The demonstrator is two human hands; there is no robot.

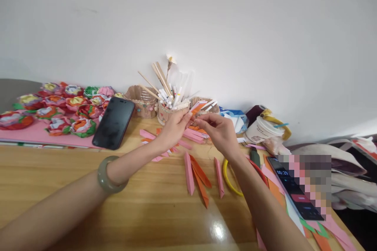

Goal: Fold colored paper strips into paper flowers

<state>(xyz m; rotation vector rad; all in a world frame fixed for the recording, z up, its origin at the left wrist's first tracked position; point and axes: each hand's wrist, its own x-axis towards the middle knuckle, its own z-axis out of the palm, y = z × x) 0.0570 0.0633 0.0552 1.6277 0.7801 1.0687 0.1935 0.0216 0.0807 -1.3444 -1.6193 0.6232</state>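
My left hand (177, 124) pinches a small folded piece of pink and orange paper (198, 107), which sticks up between the two hands. Close beside it, my right hand (218, 128) has its thumb and forefinger pressed together at the lower end of that paper. Below the hands, folded pink strips (189, 174) and orange strips (200, 180) lie on the wooden table (141, 211). More pink and orange pieces (151, 136) are scattered under and behind the hands.
Paper flowers (82, 126) cover a pink sheet at left, where a black phone (114, 122) leans. Craft baskets (143, 104) with sticks and pens stand by the wall. At right are a lidded cup (260, 130), a yellow ring (226, 176), and another phone (297, 192) on paper strips.
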